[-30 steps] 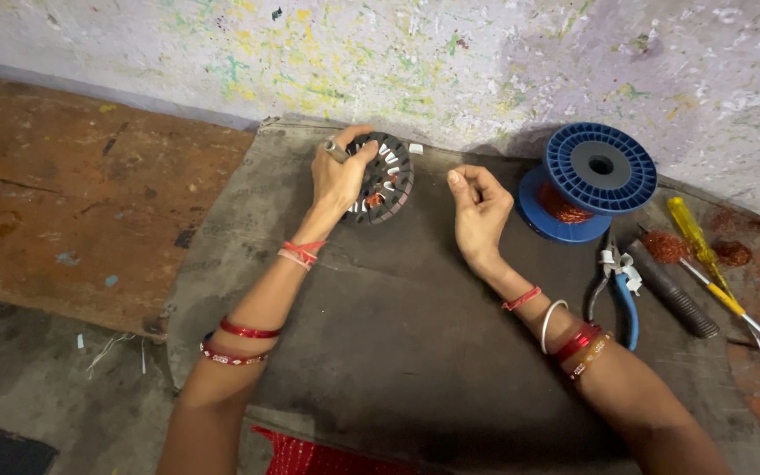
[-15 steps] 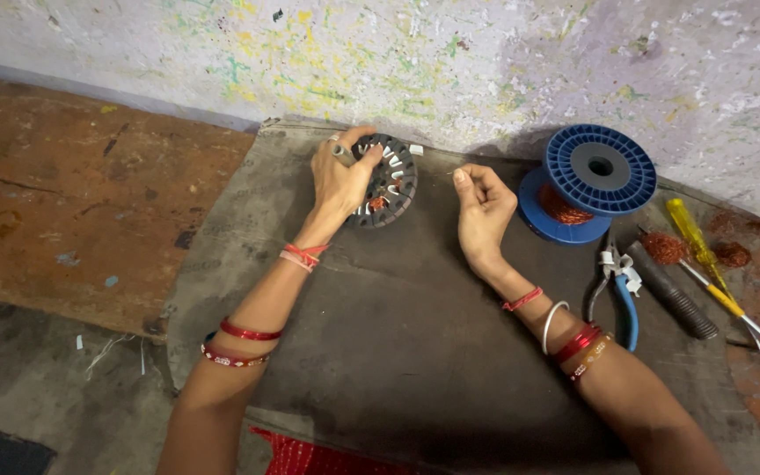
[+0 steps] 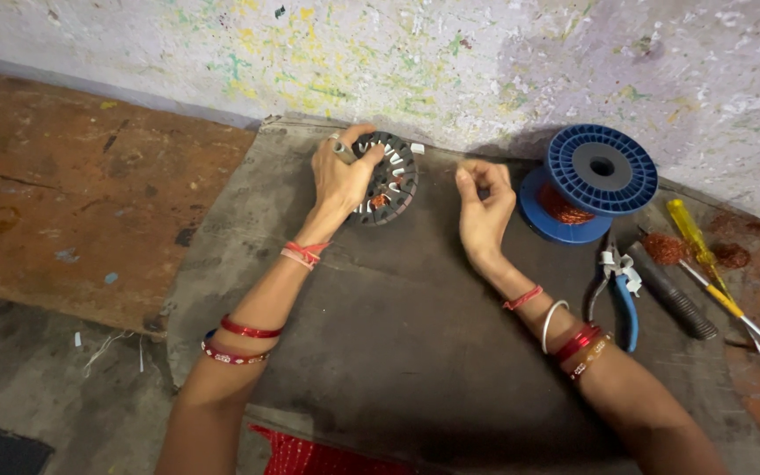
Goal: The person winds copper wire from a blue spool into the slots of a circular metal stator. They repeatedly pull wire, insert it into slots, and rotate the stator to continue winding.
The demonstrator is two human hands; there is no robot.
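A: Red bangles ring both our forearms at the bottom of the frame, above a dark grey mat spread over the floor.

B: Further up, our left hand is wrapped around the black round stator, tilting it on edge at the upper middle. Our right hand hovers just beside it, fingertips pinched together, perhaps on a thin wire we cannot make out.

A: How far along are we?

B: We see copper in a few slots; most still show only pale liners, so we judge the winding mostly left.

A: To the right lie blue-handled pliers, a yellow screwdriver, and, farthest, the blue spool against the speckled wall.
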